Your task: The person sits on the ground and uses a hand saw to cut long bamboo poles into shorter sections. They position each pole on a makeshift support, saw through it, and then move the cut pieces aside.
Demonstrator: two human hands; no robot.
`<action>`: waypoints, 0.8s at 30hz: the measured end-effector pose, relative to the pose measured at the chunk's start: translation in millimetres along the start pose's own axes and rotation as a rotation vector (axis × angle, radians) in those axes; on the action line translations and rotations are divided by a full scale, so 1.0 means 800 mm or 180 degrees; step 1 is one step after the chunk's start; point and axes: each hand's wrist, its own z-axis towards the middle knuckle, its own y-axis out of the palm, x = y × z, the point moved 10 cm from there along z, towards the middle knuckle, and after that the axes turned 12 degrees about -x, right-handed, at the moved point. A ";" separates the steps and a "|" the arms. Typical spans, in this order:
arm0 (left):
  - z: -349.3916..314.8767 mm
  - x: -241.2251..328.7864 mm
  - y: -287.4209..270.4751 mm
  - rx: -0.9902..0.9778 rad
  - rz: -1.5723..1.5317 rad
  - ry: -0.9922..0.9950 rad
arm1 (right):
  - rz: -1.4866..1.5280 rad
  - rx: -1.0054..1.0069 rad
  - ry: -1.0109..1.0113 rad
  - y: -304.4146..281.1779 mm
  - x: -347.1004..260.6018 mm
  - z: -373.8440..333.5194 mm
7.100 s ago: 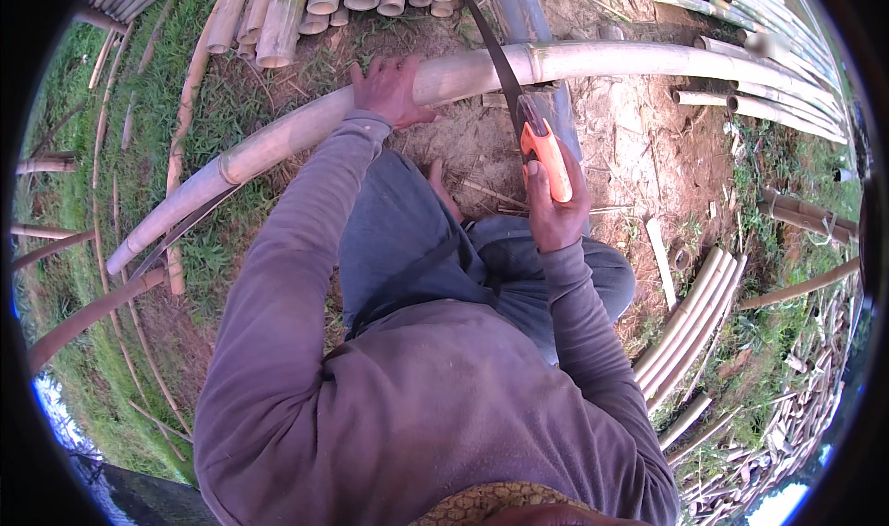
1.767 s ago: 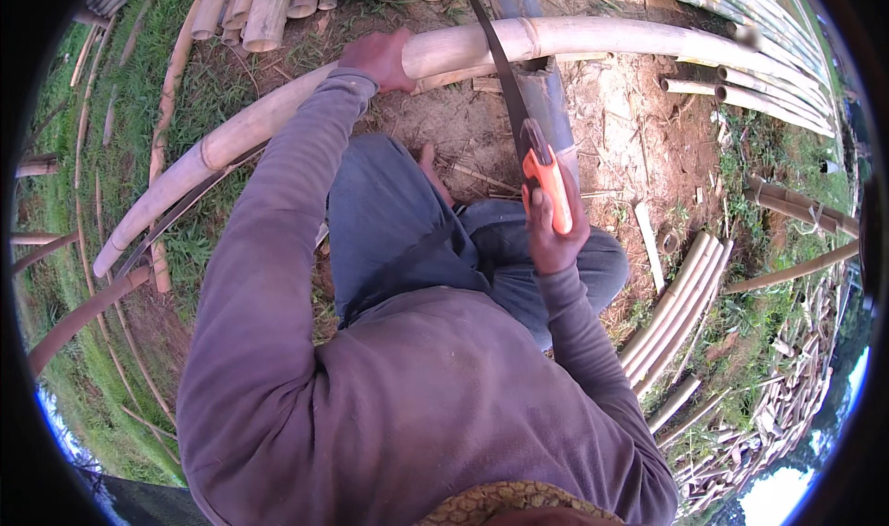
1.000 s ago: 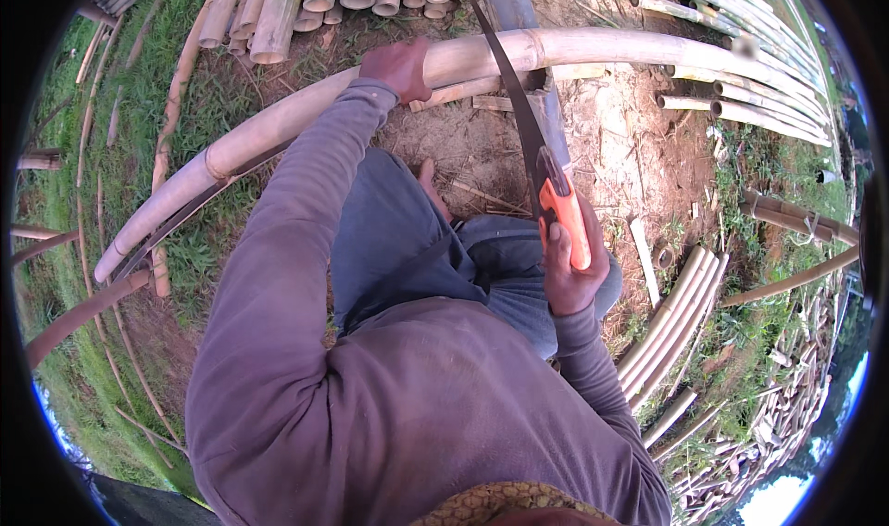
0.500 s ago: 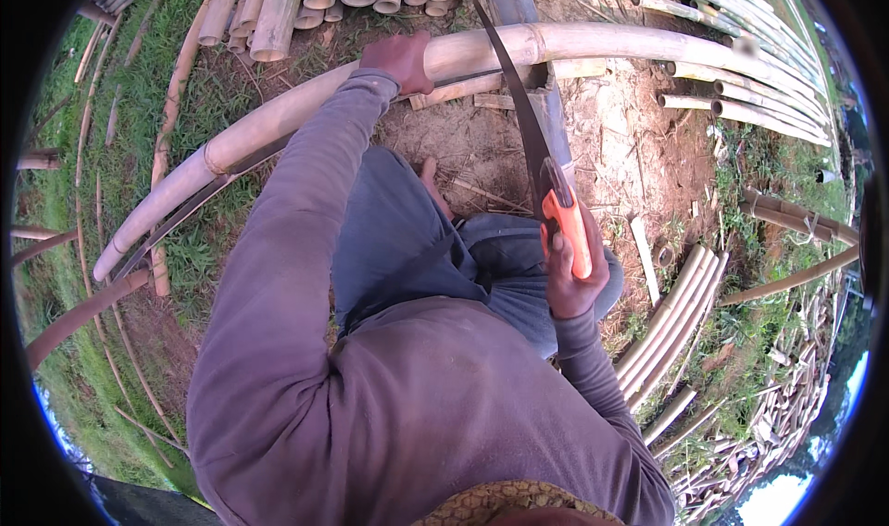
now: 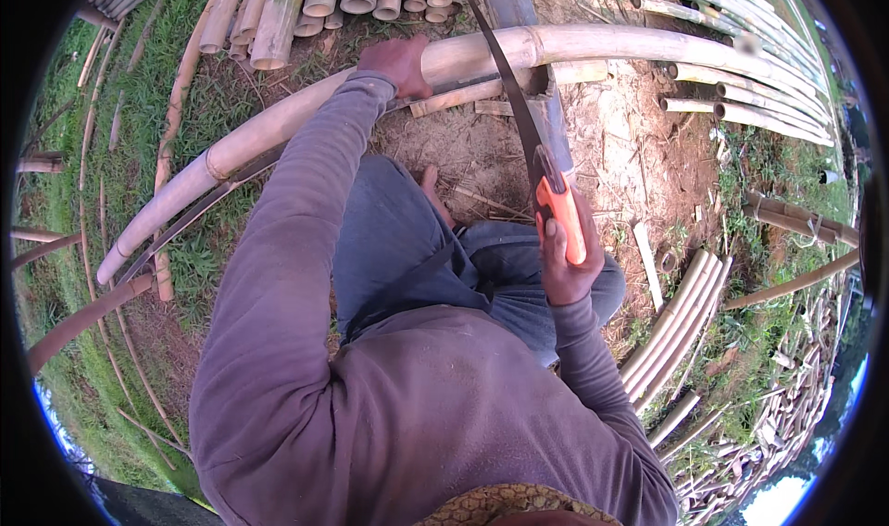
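Note:
A long, thick bamboo pole (image 5: 611, 43) lies crosswise ahead of me, its left end running out over the grass. My left hand (image 5: 396, 66) is closed around it, left of a node. In my right hand (image 5: 569, 257) is the orange handle of a handsaw (image 5: 517, 100). The dark blade points away from me and crosses the pole just left of that node. Whether the teeth have cut in cannot be seen. Beneath the pole stands a grey support beam (image 5: 553, 123) with a notched top.
Stacked bamboo tubes (image 5: 278, 26) lie at the far left, with long poles (image 5: 741, 12) at the far right. Several shorter poles (image 5: 681, 322) rest on the ground to my right, near a heap of bamboo scraps (image 5: 787, 406). Grass (image 5: 213, 100) covers the left side.
My right hand and the saw handle have shifted slightly away from me and to the left, with the blade sliding across the pole. My left hand keeps its hold.

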 end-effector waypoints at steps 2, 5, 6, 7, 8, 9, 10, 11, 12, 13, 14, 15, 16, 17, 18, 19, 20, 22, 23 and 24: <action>0.006 0.004 0.012 -0.0180 -0.0053 -0.0035 | 0.0420 0.0024 0.0507 -0.017 0.005 -0.065; 0.010 0.007 0.002 -0.0188 -0.0175 -0.0044 | 0.0752 0.0387 0.0503 -0.012 0.025 -0.051; 0.011 0.010 0.006 -0.0230 -0.0214 -0.0032 | 0.0536 0.0263 0.0543 0.007 0.043 0.004; 0.009 0.016 0.012 -0.0266 -0.0228 0.0023 | 0.0293 0.0141 0.0579 0.024 0.056 0.061; 0.012 0.023 0.005 -0.0244 -0.0196 0.0096 | 0.0432 0.0206 0.0197 0.034 0.064 0.120; 0.013 0.019 -0.002 -0.0221 -0.0166 0.0105 | 0.0274 0.0144 0.0237 0.036 0.053 0.154; 0.014 0.014 -0.010 -0.0184 -0.0104 0.0109 | 0.0329 0.0180 0.0259 0.037 0.054 0.154; 0.017 0.010 -0.019 -0.0125 -0.0067 0.0109 | 0.0365 0.0198 0.0258 0.034 0.058 0.148; 0.012 0.005 -0.008 -0.0178 -0.0050 0.0108 | 0.0407 0.0193 0.0370 0.034 0.058 0.123; 0.017 -0.005 -0.009 -0.0237 -0.0108 0.0082 | 0.0280 0.0005 0.0485 0.029 0.027 0.088; 0.026 -0.006 -0.013 -0.0289 -0.0164 0.0086 | 0.0550 0.0092 0.0532 0.016 0.040 0.033; 0.027 -0.007 0.005 -0.0440 -0.0244 0.0075 | 0.0307 0.0079 0.0315 0.000 0.030 -0.009; 0.028 -0.007 0.011 -0.0463 -0.0248 0.0067 | 0.0389 0.0150 0.0482 -0.013 0.018 -0.045; 0.027 -0.003 0.006 -0.0444 -0.0219 0.0078 | 0.0473 0.0261 0.0609 -0.022 0.009 -0.064; 0.028 -0.003 0.004 -0.0424 -0.0191 0.0082 | 0.0485 0.0205 0.0612 -0.017 0.014 -0.057; 0.039 -0.007 0.007 -0.0495 -0.0283 0.0213 | 0.0499 0.0143 0.0612 -0.010 0.024 -0.041; 0.054 -0.017 0.003 -0.0530 -0.0363 0.0346 | 0.0514 0.0113 0.0666 0.000 0.040 -0.006; 0.062 -0.009 0.016 -0.0624 -0.0491 0.0542 | 0.0597 0.0084 0.0691 0.027 0.059 0.080; 0.065 -0.004 0.011 -0.0597 -0.0468 0.0568 | 0.0670 0.0150 0.0668 0.036 0.065 0.124; 0.064 -0.007 0.003 -0.0573 -0.0445 0.0540 | 0.0863 0.0195 0.0475 0.044 0.060 0.151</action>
